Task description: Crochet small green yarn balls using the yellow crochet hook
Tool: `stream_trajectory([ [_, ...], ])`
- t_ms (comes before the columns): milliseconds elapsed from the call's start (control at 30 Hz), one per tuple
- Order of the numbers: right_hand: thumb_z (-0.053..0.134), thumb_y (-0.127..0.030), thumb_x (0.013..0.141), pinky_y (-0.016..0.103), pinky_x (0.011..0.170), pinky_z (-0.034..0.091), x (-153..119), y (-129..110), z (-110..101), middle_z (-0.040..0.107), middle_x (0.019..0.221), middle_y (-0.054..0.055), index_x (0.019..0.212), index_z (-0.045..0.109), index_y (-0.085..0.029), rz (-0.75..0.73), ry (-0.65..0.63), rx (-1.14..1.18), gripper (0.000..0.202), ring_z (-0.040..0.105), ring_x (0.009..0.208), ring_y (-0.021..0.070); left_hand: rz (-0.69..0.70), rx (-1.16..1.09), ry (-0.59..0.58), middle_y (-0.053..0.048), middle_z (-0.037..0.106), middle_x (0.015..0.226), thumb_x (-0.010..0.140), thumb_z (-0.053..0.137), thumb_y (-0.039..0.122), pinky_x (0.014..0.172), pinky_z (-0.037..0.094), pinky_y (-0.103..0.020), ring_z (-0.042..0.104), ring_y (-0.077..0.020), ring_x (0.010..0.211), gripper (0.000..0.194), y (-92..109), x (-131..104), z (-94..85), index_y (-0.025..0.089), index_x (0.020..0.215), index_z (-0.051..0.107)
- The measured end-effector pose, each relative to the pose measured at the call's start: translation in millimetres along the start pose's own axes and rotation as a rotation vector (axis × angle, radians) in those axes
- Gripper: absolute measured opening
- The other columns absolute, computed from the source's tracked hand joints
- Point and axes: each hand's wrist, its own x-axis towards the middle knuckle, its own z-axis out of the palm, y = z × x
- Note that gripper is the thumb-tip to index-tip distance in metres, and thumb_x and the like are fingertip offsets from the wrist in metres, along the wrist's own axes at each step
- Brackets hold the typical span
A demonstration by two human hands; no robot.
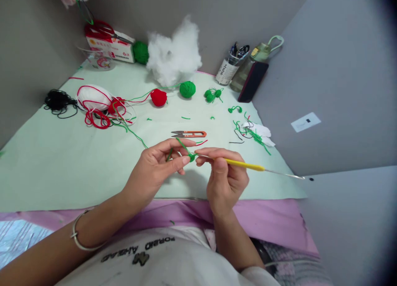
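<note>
A person's right hand (225, 180) closes its fingers and thumb on a yellow-handled crochet hook (245, 164), to the near right of a pair of orange-handled snips (192, 132). The hook's long axis runs from side to side, its tip pointing left at a small green crochet piece (192, 157) and its slim metal end reaching right, sloping slightly toward the person. The left hand (151, 166), to the near left of the snips, pinches the piece between thumb and fingers, and a green strand (182, 145) rises from it to the index finger. The piece sits on the near side of the snips, whose blades point left, roughly in line with the hook.

A pale green mat (77, 170) spreads around the snips, its widest open stretch to their left; its front edge, trimmed by pink cloth (192, 209), runs on the person's side of them. To their right, yarn clippings (256, 137) lie near the mat's right edge, where a gray partition (322, 62) rises. Beyond the snips, past a strip of mat dotted with green snippets, sit a red yarn ball (158, 97), a green yarn ball (187, 89) and white stuffing (175, 56).
</note>
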Motion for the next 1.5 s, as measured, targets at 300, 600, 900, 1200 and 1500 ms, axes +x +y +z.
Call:
stream_trajectory([
  [300, 0.059, -0.031, 0.105, 0.027, 0.063, 0.060, 3.5, 6.1, -0.9, 0.081, 0.088, 0.001, 0.096, 0.069, -0.023, 0.226, -0.010, 0.239, 0.015, 0.072, 0.066, 0.0118, -0.039, -0.117, 0.004, 0.001, 0.075, 0.093, 0.085, 0.084, 0.024, 0.071, 0.052, -0.025, 0.061, -0.0096, 0.065, 0.019, -1.0, 1.5, 1.8, 0.028, 0.103, 0.084],
  [600, 0.058, -0.029, 0.105, 0.034, 0.066, 0.063, -1.3, -3.1, -1.8, 0.080, 0.093, 0.004, 0.099, 0.072, -0.023, 0.098, -0.027, 0.017, 0.016, 0.073, 0.072, 0.0156, -0.006, 0.004, 0.043, 0.000, 0.076, 0.088, 0.085, 0.084, 0.029, 0.072, 0.058, -0.026, 0.065, -0.0127, 0.068, 0.019, 0.7, -0.8, 0.7, 0.025, 0.104, 0.084],
  [900, 0.055, -0.021, 0.105, 0.034, 0.063, 0.064, -0.3, -0.6, -1.4, 0.080, 0.096, 0.003, 0.104, 0.071, -0.025, -0.126, -0.055, -0.135, 0.017, 0.073, 0.073, 0.0157, 0.012, 0.016, 0.055, 0.000, 0.075, 0.086, 0.083, 0.086, 0.028, 0.079, 0.059, -0.027, 0.069, -0.0143, 0.077, 0.023, 0.6, -1.4, 1.3, 0.027, 0.106, 0.083],
  [1200, 0.054, -0.019, 0.105, 0.036, 0.065, 0.064, 1.0, -2.3, -1.7, 0.080, 0.093, 0.003, 0.107, 0.073, -0.026, -0.185, -0.092, -0.137, 0.020, 0.075, 0.079, 0.0182, 0.009, 0.085, 0.085, 0.001, 0.073, 0.077, 0.082, 0.086, 0.027, 0.075, 0.055, -0.024, 0.067, -0.0142, 0.079, 0.022, 7.0, -1.6, 0.4, 0.027, 0.104, 0.084],
  [1500, 0.057, -0.010, 0.102, 0.037, 0.074, 0.065, 0.1, 2.6, -8.1, 0.080, 0.101, 0.006, 0.117, 0.072, -0.024, -0.323, -0.189, -0.237, 0.025, 0.078, 0.091, 0.0204, 0.039, 0.188, 0.120, 0.002, 0.072, 0.076, 0.079, 0.085, 0.022, 0.071, 0.057, -0.021, 0.067, -0.0122, 0.073, 0.021, 9.7, -0.9, 1.0, 0.022, 0.100, 0.083],
])
